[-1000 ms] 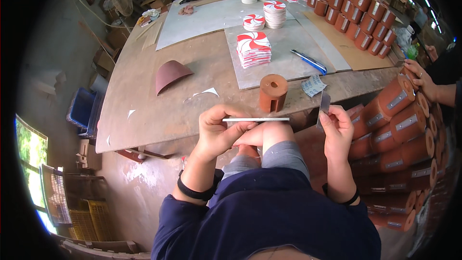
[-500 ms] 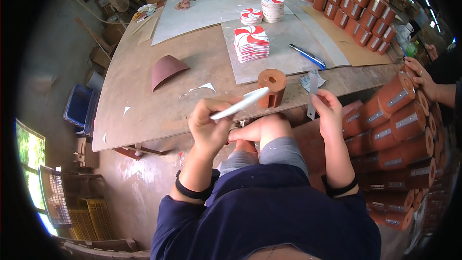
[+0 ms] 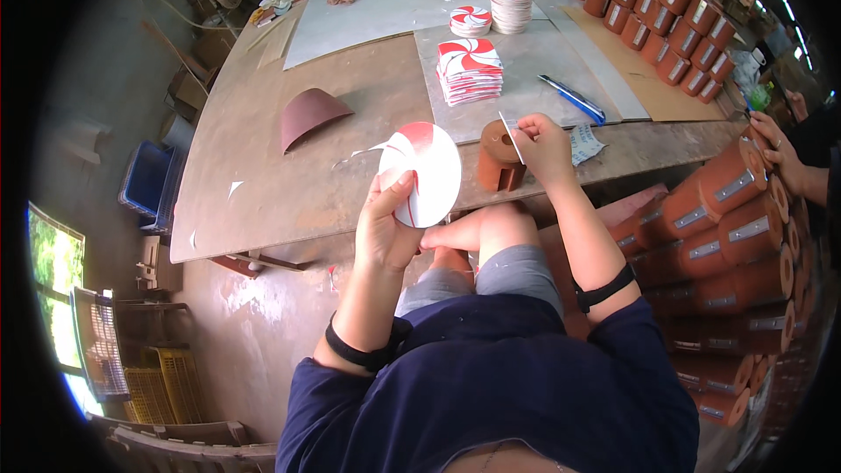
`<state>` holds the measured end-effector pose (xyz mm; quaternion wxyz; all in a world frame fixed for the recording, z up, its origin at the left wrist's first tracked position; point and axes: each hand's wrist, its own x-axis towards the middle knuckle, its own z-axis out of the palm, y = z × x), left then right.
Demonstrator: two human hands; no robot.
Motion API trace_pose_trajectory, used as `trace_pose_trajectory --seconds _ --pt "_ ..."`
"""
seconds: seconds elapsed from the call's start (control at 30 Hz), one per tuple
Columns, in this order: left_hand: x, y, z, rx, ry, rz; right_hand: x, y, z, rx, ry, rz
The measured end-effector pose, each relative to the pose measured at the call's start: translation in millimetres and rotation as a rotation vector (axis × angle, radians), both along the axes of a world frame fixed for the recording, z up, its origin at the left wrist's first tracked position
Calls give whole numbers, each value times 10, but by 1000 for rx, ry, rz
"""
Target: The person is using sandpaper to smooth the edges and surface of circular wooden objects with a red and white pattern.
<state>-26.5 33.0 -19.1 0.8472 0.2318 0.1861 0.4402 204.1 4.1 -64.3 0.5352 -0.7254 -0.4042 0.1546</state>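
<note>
My left hand (image 3: 384, 223) pinches a round disc (image 3: 431, 171) with a red and white swirl face, its face tilted up in bright glare. Between the fingers of my right hand (image 3: 545, 147) is a thin flat strip (image 3: 509, 136), seen nearly edge-on. The strip stands just in front of a brown slotted cylinder (image 3: 492, 169) at the table's near edge, partly covering it; whether they touch I cannot tell. A printed scrap of backing paper (image 3: 587, 145) lies right of my right hand. Beyond it rests a blue utility knife (image 3: 574, 99).
A stack of red and white swirl sheets (image 3: 469, 79) stands mid-table, with disc stacks (image 3: 511, 13) behind. Curved brown sandpaper (image 3: 311, 116) lies left. Brown cylinders are piled at the far right (image 3: 666, 26) and beside my right arm (image 3: 718, 245). Another person's hand (image 3: 782, 153) touches the near pile.
My left hand has turned the disc from edge-on to showing its swirl face. My right hand has moved up and left with the strip, over to the brown cylinder.
</note>
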Motion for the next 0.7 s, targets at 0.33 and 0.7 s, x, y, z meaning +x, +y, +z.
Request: trace_pose_trajectory --seconds 0.33,0.7 --pt "67 30 -2 -429 -319 -238 388 -24 -238 107 -243 -67" --pt "43 13 12 -367 -298 -239 718 -288 -646 -521 -752 -220"
